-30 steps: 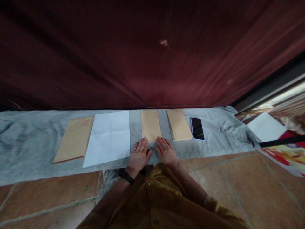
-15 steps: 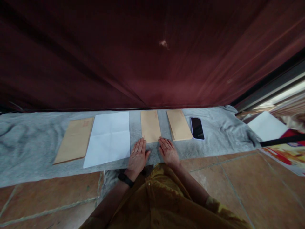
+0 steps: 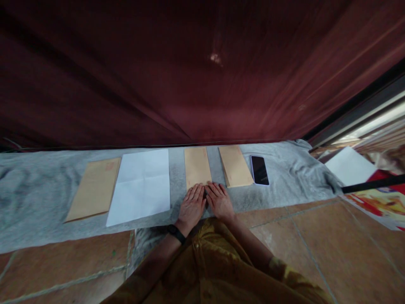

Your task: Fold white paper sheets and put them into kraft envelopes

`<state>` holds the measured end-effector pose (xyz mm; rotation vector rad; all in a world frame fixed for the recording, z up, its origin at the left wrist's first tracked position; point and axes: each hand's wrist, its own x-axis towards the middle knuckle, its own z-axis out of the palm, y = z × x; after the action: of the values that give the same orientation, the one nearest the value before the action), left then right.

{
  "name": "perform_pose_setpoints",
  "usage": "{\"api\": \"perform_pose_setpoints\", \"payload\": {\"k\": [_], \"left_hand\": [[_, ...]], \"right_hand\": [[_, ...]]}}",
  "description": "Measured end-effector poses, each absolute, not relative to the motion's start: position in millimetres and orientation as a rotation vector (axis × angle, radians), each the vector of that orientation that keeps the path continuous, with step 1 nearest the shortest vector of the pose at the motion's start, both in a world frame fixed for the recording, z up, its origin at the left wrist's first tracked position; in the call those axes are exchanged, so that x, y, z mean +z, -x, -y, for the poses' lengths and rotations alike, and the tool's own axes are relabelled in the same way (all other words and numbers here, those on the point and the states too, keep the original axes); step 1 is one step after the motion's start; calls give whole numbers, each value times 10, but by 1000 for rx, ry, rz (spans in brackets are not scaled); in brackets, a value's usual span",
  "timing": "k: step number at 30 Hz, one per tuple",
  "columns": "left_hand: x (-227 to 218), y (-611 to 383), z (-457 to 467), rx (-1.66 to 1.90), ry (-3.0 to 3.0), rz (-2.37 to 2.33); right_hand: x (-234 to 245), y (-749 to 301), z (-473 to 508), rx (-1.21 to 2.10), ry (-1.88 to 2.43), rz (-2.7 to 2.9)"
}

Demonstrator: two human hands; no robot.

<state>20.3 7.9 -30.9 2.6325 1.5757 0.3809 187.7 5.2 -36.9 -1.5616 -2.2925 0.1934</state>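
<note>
A brown paper envelope (image 3: 197,166) lies upright in front of me on a grey cloth (image 3: 177,181). Its near edge is covered by my fingers. My left hand (image 3: 192,205) rests flat on that edge, fingers stretched out, with a black band on the wrist. Close beside it, my right hand (image 3: 220,202) lies flat too, its fingertips on the envelope's lower right corner. Both hands are open and grasp nothing. To the right is a stack of brown envelopes (image 3: 236,166). White paper sheets (image 3: 141,185) with faint creases lie to the left.
Another brown envelope stack (image 3: 93,189) lies at the far left. A phone (image 3: 260,170) is right of the right-hand envelopes. A dark red curtain (image 3: 190,84) hangs behind the cloth. White paper (image 3: 350,165) and a colourful printed sheet (image 3: 382,202) are at the far right, above the tiled floor (image 3: 281,236).
My hands have slid towards each other along the envelope's near edge, so they now lie almost touching. The view has shifted slightly; the other papers and the phone stay in place.
</note>
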Motion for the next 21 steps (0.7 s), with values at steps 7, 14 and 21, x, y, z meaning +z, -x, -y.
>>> {"api": "perform_pose_setpoints", "payload": {"k": [7, 14, 21], "left_hand": [[-278, -63, -58, 373, -2608, -1632], [-298, 47, -26, 416, -2573, -1696], [-342, 118, 15, 465, -2540, -1766]], "right_hand": [[-380, -1810, -89, 205, 1549, 2292], [-418, -1821, -52, 166, 1619, 2228], [-407, -1847, -7, 145, 1670, 2174]]}}
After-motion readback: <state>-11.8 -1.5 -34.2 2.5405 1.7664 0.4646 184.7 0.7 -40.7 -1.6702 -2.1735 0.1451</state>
